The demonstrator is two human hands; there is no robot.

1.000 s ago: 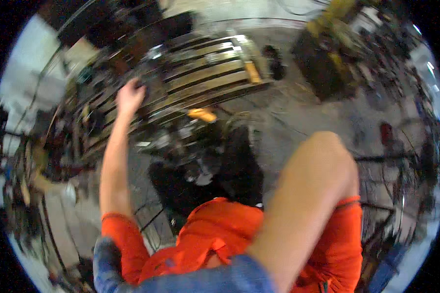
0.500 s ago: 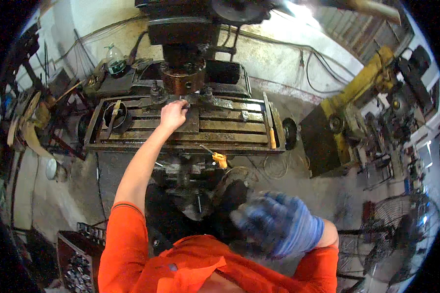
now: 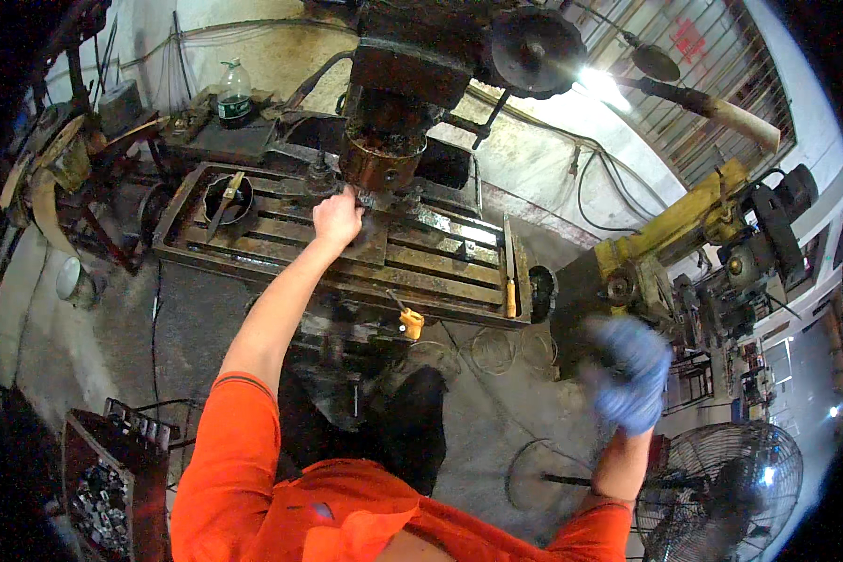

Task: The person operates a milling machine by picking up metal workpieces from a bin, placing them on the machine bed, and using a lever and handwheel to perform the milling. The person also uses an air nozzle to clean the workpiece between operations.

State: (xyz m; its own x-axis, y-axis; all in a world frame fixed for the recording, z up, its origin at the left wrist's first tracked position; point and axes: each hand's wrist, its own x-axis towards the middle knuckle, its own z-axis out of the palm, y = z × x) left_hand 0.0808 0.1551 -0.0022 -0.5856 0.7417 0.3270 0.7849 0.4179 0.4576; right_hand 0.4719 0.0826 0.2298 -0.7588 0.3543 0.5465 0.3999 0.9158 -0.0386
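Before me stands a milling machine with its dark, round cutter head point(image 3: 381, 159) above a slotted work table point(image 3: 431, 265). Just under that head, my bare left hand point(image 3: 338, 220) is closed at a small metal fixture. Whatever its fingers grip is hidden. My right hand point(image 3: 631, 375), in a blue-grey knit glove, is raised out to the right, apart from the machine. Motion smears its fingers, so their state does not show. A file point(image 3: 510, 298) with a yellow wooden handle lies along the table's right end.
On the table's left sits a round black pan point(image 3: 228, 201) with a brush across it. An orange-yellow tool handle point(image 3: 410, 323) sticks out at the table's front. A floor fan point(image 3: 731, 487) stands at lower right, a bin of metal parts point(image 3: 103, 506) at lower left, a yellow machine point(image 3: 670, 229) at right.
My right hand has swung up and to the right, away from my body. My left hand stays under the cutter head, fingers now more curled. The whole view has tilted.
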